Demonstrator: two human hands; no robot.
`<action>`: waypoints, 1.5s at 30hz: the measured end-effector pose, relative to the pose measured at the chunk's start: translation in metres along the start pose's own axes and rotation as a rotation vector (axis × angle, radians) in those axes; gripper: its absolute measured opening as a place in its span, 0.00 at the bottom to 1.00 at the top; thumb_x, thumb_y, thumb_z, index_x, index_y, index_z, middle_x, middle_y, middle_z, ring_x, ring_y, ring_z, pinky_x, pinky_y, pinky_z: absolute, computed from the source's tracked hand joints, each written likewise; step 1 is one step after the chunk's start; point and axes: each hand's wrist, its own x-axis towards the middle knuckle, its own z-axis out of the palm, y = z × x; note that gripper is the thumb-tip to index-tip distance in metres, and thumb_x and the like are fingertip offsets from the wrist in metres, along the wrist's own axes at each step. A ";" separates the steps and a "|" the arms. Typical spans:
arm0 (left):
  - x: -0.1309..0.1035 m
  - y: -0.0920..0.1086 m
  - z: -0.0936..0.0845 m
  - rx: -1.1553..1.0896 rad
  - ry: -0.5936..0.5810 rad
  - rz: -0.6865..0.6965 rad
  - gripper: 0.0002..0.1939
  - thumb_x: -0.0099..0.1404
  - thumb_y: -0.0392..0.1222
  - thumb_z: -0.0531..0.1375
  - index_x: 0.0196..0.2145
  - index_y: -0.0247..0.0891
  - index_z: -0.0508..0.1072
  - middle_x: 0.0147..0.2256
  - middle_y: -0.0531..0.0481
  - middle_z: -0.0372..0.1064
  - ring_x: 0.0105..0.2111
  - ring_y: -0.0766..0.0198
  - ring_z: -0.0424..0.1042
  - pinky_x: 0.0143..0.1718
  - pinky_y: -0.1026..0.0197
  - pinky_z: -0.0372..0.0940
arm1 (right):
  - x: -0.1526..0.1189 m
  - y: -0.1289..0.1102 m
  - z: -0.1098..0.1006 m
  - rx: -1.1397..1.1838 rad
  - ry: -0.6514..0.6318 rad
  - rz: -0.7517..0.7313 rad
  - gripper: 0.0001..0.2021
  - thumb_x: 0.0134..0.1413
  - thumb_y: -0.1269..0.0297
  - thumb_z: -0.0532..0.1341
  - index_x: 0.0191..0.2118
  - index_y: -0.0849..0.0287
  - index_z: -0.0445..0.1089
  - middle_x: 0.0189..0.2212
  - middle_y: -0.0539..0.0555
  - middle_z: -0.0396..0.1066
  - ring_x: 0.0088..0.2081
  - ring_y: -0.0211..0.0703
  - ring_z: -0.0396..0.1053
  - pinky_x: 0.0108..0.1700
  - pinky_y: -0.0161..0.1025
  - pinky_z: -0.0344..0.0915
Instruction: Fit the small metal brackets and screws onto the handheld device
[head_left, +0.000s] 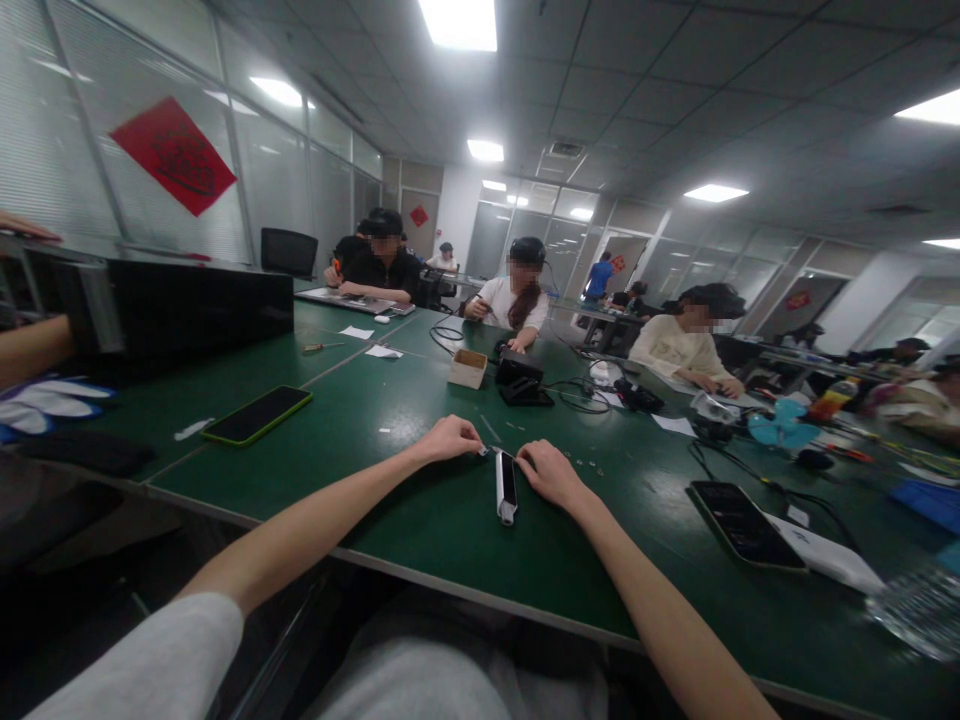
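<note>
Green table (360,425): a white-and-black device (508,482) is laid at its near middle, between the two hands, with its long axis run near to far. Nearer to it is the right hand (553,470), fingers bent at the device's far right edge; whether contact is made, or anything is gripped, cannot be told. By the left hand (448,438), placed left of the device's far end, a small piece (483,451) seems to be pinched at the fingertips, just beside that end.
</note>
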 end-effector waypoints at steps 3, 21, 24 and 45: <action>0.000 0.001 0.000 -0.028 0.016 -0.029 0.10 0.54 0.45 0.62 0.30 0.36 0.78 0.28 0.51 0.75 0.24 0.67 0.69 0.26 0.67 0.60 | -0.001 -0.001 0.000 0.012 -0.002 0.005 0.12 0.61 0.63 0.52 0.38 0.61 0.70 0.37 0.58 0.71 0.41 0.45 0.65 0.43 0.38 0.61; -0.001 0.001 -0.002 -0.107 0.012 -0.048 0.11 0.53 0.45 0.63 0.30 0.34 0.78 0.27 0.50 0.75 0.20 0.70 0.65 0.22 0.67 0.57 | -0.001 -0.001 -0.002 0.048 -0.029 -0.011 0.11 0.62 0.65 0.52 0.38 0.60 0.70 0.38 0.58 0.70 0.41 0.45 0.65 0.44 0.40 0.62; -0.001 0.000 -0.001 -0.145 -0.005 -0.037 0.12 0.52 0.46 0.64 0.30 0.33 0.78 0.26 0.50 0.74 0.19 0.71 0.63 0.21 0.67 0.56 | -0.002 -0.001 -0.002 0.044 -0.031 -0.008 0.10 0.62 0.65 0.52 0.38 0.60 0.70 0.38 0.58 0.70 0.41 0.44 0.65 0.43 0.40 0.62; 0.001 -0.004 0.003 -0.164 -0.096 -0.005 0.12 0.52 0.45 0.66 0.30 0.32 0.75 0.26 0.49 0.74 0.21 0.70 0.66 0.20 0.68 0.57 | 0.000 0.002 0.005 0.022 -0.045 -0.008 0.10 0.62 0.66 0.50 0.36 0.61 0.68 0.36 0.57 0.69 0.39 0.44 0.64 0.42 0.39 0.61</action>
